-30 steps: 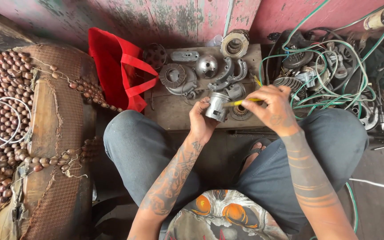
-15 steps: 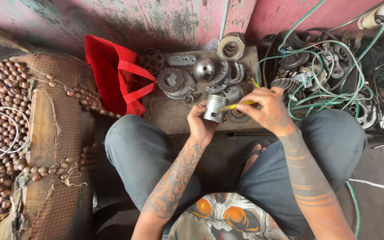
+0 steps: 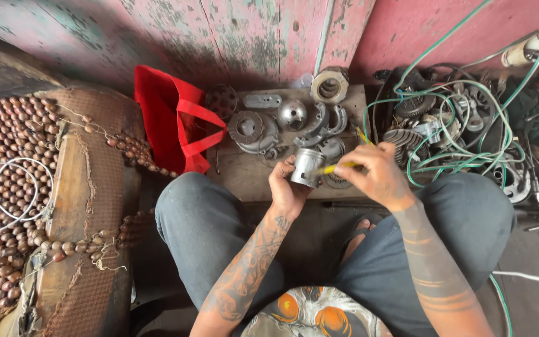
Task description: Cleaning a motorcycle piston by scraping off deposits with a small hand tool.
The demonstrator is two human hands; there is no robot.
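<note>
Fingers point(image 3: 280, 170) of the left hand point(image 3: 287, 189) wrapped round a short silver metal cylinder with an open end point(image 3: 307, 167), gripping it from the 9 o'clock side. Fingers of the right hand point(image 3: 375, 175) pinched tight on a thin yellow-handled tool point(image 3: 337, 168), tip touching the cylinder from 3 o'clock. Cylinder held just above the near edge of the board, between the knees.

At 9 o'clock, spread wide: brown wooden-bead seat cover point(image 3: 7, 187), frayed at the edges. At 2 o'clock: tangle of green and white wires point(image 3: 463, 118) over dark metal parts. At 11 o'clock: red fabric bag with strap handles point(image 3: 169, 118) against the peeling pink wall. At 12 o'clock: worn wooden board point(image 3: 244, 171) bearing grey round metal engine parts point(image 3: 254, 128), then a roll of tape point(image 3: 330, 85) at its far edge.
</note>
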